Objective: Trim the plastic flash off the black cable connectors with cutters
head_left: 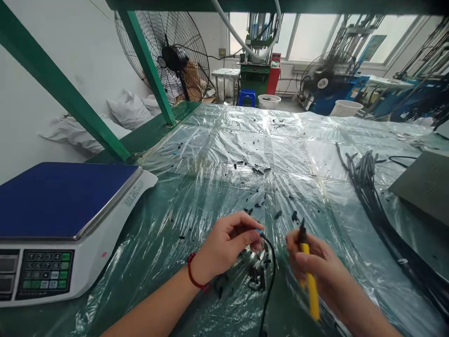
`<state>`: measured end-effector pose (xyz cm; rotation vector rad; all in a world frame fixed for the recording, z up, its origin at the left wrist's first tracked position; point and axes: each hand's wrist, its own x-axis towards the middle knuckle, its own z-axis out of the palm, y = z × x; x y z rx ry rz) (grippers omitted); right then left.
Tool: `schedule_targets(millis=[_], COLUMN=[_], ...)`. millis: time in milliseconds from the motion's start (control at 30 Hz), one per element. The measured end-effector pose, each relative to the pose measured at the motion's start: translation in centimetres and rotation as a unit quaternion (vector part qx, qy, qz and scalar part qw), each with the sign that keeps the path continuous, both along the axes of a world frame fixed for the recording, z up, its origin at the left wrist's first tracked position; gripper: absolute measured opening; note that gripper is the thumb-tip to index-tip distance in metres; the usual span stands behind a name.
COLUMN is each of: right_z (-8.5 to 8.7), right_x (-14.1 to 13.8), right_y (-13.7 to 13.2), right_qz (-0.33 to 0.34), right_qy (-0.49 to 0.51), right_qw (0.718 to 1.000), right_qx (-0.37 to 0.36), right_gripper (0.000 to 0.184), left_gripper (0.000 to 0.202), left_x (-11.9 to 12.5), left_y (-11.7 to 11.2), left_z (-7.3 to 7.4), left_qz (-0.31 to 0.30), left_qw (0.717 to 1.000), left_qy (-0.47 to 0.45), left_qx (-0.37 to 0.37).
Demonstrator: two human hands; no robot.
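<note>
My left hand, with a red bracelet at the wrist, pinches the end of a black cable. A small blue tip shows between thumb and forefinger, and the cable curves down toward the front edge of the view. To its right, my right hand is wrapped round yellow-handled cutting pliers, their dark jaws pointing up and away. The pliers are apart from the cable, and the right fingers are slightly blurred. Black scraps lie on the plastic-covered table below and beyond my hands.
A scale with a blue platform stands at the left. On the right lie a bundle of black cables and a grey metal plate. Green frame posts rise at the far left, with a large fan behind them.
</note>
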<state>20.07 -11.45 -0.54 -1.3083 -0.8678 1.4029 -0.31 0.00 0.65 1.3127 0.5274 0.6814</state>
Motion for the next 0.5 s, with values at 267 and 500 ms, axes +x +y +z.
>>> schedule_targets(millis=[267, 500], right_z=[0.4, 1.2], right_x=[1.9, 2.2], right_y=[-0.6, -1.0], right_qz=[0.013, 0.021], right_qy=[0.264, 0.149], right_qw=[0.964, 0.984], right_qx=[-0.029, -0.097], right_gripper=[0.049, 0.052], left_gripper=[0.004, 0.006], left_x=[1.0, 1.2], left_y=[0.4, -0.2], left_z=[-1.2, -0.6], left_qz=[0.073, 0.112], left_qw=[0.997, 0.982], left_qy=[0.0, 0.045], left_qx=[-0.03, -0.145])
